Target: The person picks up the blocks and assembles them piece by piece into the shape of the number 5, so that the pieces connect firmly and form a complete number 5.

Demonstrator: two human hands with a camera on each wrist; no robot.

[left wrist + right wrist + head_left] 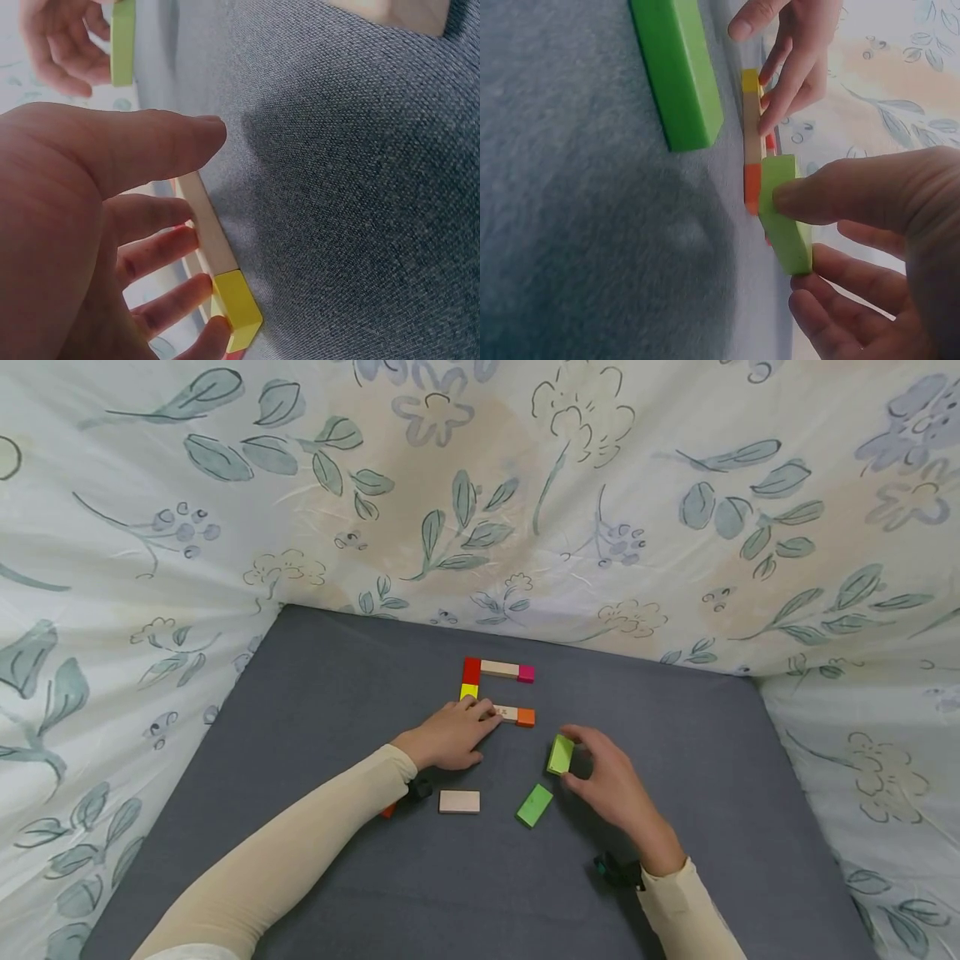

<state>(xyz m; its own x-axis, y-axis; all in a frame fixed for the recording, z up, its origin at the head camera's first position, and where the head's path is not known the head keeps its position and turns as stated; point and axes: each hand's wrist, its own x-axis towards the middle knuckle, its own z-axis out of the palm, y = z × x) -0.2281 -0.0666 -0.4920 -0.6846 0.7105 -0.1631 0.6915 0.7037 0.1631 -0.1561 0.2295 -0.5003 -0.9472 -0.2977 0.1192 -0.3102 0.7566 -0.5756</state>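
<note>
My right hand point(611, 777) pinches a light green block point(560, 754) between thumb and fingers, and the right wrist view shows the thumb pressed on the block's face. Further left, my left hand point(448, 735) lies over a row of blocks with its fingers extended. Its fingertips touch a yellow block point(238, 304) and the plain wooden block point(206, 225) joined end to end with it. An orange block point(527, 717) ends that row. Behind it, a red block point(471, 670), another wooden block point(499, 669) and a pink block point(527, 673) line up.
A green block point(535, 806) lies at a slant nearer me, with a pale wooden block point(459, 802) to its left. A red-orange block point(387, 811) is mostly hidden under the left forearm. Floral cloth point(480, 552) rises around the dark grey table surface point(720, 760).
</note>
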